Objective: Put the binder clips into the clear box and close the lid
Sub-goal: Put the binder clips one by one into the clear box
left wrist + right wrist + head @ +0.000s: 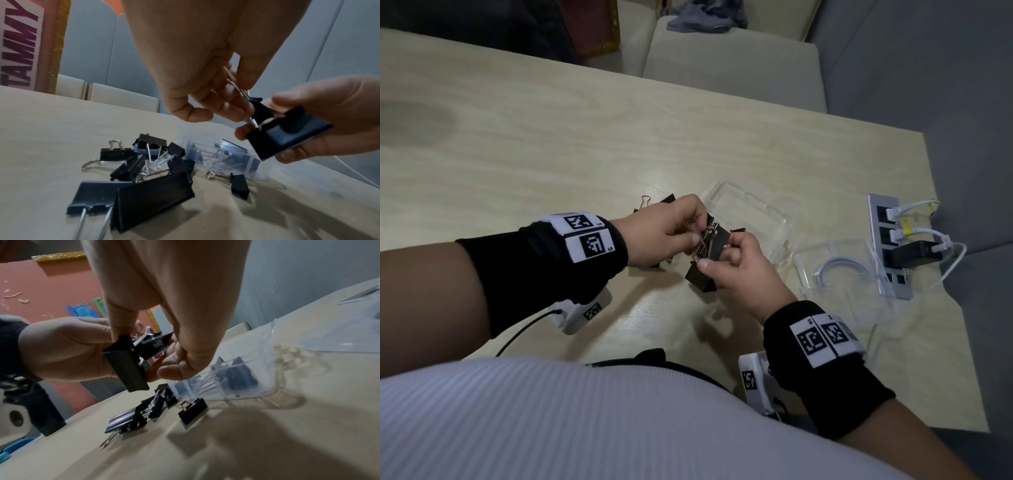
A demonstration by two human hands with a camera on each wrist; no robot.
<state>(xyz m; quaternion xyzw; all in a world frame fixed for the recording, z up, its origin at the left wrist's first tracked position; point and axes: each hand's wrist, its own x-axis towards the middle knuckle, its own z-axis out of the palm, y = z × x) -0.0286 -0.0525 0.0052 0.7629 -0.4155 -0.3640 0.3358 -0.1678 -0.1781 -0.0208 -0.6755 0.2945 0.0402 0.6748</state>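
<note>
the right hand (743,267) grips a large black steel binder clip (287,134) by its body, above the table and just short of the box. the left hand (671,229) pinches the silver wire handles (236,81) of a smaller black clip (260,110) that appears hooked onto the large one; the two look tangled and are being worked apart, in my judgement. these clips are light, stiff and springy, with smooth painted sides that could slip; the folded body is the sound place to hold, as the wire handles swing. the clear plastic compartmented box (236,378) rests on the pale wooden table (551,137) with a few clips already inside. its clear lid (839,270) lies apart, to the right. a loose pile of black clips (144,162) waits left of the box. a grey power strip with white cables (893,246) sits beyond the lid, clear of the work.
</note>
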